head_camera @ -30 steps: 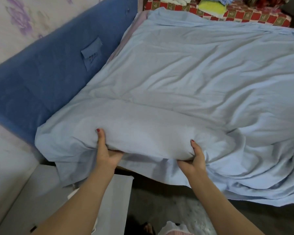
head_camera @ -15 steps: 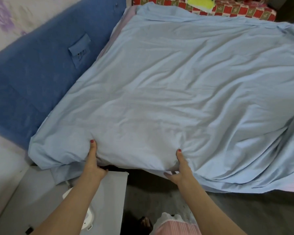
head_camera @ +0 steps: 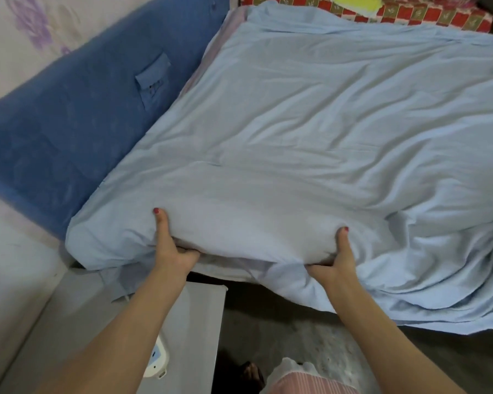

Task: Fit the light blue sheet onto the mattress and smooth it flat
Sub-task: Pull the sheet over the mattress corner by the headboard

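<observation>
Both hands grip the near edge of the bed: the left hand [head_camera: 170, 248] has its thumb up on top of the light blue sheet [head_camera: 310, 143] and its fingers curled under the mattress [head_camera: 225, 270] edge, and the right hand [head_camera: 337, 255] does the same a little farther along, thumb on top, fingers hidden beneath the cloth. The sheet lies spread over most of the mattress, running up to the blue headboard [head_camera: 77, 132] on the left, with its near right part hanging loose and bunched over the side toward the floor [head_camera: 310, 336]. It looks thin, soft and light, so it should fold and wrinkle at any pull and offer no stiffness of its own; the mattress edge seems heavier and bends up only where the hands lift it. The sensible hold is probably the hem right at the edge, tucking slack under while the lift lasts. A small white cabinet [head_camera: 191, 322] stands just beside the corner.
</observation>
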